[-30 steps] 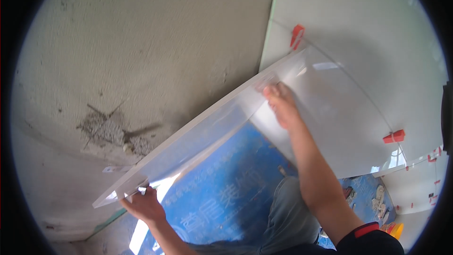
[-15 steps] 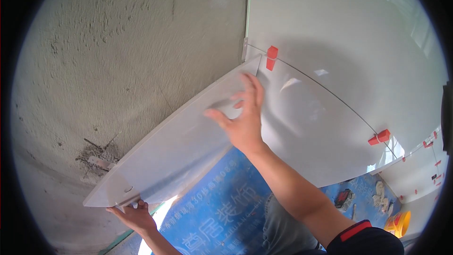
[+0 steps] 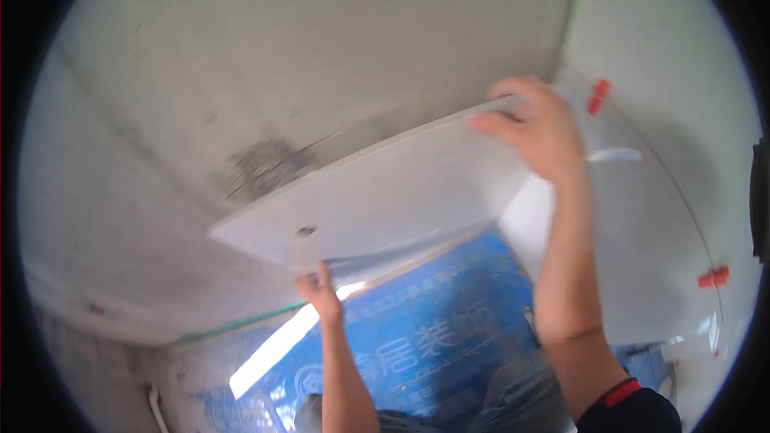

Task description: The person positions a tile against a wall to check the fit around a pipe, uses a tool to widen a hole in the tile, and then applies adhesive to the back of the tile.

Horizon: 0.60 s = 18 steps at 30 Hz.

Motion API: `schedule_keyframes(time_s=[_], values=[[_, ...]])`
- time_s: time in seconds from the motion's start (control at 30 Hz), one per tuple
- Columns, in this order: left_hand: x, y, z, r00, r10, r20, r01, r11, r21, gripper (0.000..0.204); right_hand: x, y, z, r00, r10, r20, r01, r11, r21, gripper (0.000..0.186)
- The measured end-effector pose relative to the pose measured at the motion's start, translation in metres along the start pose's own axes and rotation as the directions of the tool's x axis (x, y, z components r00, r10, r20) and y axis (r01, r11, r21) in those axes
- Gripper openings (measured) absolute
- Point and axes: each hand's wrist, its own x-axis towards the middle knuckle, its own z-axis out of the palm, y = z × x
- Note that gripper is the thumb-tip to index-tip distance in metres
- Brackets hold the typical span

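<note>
A large glossy white wall tile stands tilted out from the rough plaster wall, its top edge sloping up to the right. My right hand is closed on that top edge near the right end, fingers behind and thumb on the front face. At the lower left edge, my left hand grips the tile beside a narrow cut-out, thumb pointing up; its other fingers are partly hidden. The picture is blurred by motion. To the right, white tiles cover the adjoining wall, with a red levelling wedge close to my right hand.
The bare plaster wall has a rough hole behind the tile's upper left edge. Another red wedge sits on the joint farther right. Blue printed sheeting covers the floor, with a bright sunlit strip at left. A pale pipe stands lower left.
My right hand, open and off the edge before, has closed over the tile's top edge. The tile has come away from the corner, and the view has swung left.
</note>
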Motion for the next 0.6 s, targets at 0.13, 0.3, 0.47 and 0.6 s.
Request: schedule_keyframes(time_s=[0.13, 0.3, 0.47, 0.6], values=[[-0.007, -0.019, -0.005, 0.998, -0.045, 0.044, 0.048, 0.995, -0.086, 0.070, -0.012, -0.019, 0.010, 0.998, 0.050, -0.039, -0.048, 0.998, 0.043, 0.036], [-0.013, -0.018, -0.004, 0.993, -0.100, 0.057, 0.109, 0.977, -0.182, 0.077, -0.022, -0.029, 0.025, 0.990, 0.118, -0.072, -0.118, 0.993, 0.002, 0.034], [-0.006, -0.037, 0.028, 0.983, -0.092, 0.159, 0.131, 0.958, -0.255, 0.076, -0.008, 0.021, 0.015, 0.989, 0.056, -0.134, -0.050, 0.998, 0.044, 0.036], [-0.003, -0.057, 0.000, 0.985, -0.173, 0.012, 0.164, 0.907, -0.388, 0.040, -0.004, -0.003, 0.042, 0.994, 0.026, -0.104, -0.009, 0.986, 0.164, 0.043]])
